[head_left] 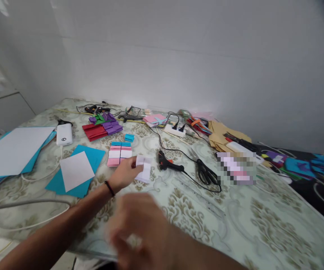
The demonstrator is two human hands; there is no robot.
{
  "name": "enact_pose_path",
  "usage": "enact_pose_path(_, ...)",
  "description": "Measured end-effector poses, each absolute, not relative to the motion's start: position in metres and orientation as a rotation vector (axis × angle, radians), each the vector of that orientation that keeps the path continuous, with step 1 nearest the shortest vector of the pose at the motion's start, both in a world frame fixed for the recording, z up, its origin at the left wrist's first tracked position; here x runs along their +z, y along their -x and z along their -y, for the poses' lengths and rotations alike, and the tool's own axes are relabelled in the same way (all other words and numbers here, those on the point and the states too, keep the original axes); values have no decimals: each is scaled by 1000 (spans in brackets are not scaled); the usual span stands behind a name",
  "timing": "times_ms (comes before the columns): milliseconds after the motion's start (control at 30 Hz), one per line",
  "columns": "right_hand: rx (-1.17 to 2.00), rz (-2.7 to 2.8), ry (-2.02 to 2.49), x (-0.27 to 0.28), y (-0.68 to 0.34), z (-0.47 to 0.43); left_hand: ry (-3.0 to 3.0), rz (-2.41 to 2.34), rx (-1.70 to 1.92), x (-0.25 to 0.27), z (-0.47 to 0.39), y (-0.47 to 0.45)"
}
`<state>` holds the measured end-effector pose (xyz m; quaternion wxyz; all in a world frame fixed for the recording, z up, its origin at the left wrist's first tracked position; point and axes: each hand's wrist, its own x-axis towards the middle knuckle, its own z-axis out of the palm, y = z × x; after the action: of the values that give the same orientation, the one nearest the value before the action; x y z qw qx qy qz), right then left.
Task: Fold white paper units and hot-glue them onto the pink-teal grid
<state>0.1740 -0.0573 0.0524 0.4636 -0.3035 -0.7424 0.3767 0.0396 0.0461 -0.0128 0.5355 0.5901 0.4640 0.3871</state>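
Note:
My left hand (125, 173) is closed on the edge of a small creased white paper (145, 173), pinching it between thumb and fingers just above the table. Close behind that hand lies a small bundle of pink, white and blue folded paper (120, 153) with a dark band around it. My right hand (139, 228) is raised near the camera, in front of the table's near edge. Motion smears its fingers, so I cannot tell whether it holds anything. Right of the white paper, a black hot glue gun (169, 163) rests on its side, and black-handled scissors (205, 170) lie beyond it.
A transparent ruler (201, 198) lies front right. White sheets (77, 170) on blue paper are at left, near a white power bank (64, 135) with a cable. Red folded paper (94, 131), a power strip (174, 130) and brown paper (220, 133) stand farther back, with cords across the table.

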Motion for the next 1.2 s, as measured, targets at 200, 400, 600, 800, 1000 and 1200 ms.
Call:
enact_pose_path(200,768,1532,1178,8,-211,-5,-1286,-1110,1074,-13,-36,-34)
enact_pose_path(400,1120,1463,1167,-23,-211,-10,-1245,-1109,1086,-16,-21,-39)
enact_pose_path(600,1139,1363,1170,-27,-208,-2,-1273,-1034,1006,-17,-13,-35)
enact_pose_path(800,1189,1364,1085,-29,-205,2,-1285,-1072,1029,-16,-11,-36)
enact_pose_path(1000,1197,1403,1036,-26,-196,10,-1413,-1249,1160,-11,-7,-37)
enact_pose_path(1200,1080,1391,1156,-27,-196,12,-1538,-1266,1208,-13,2,-42)
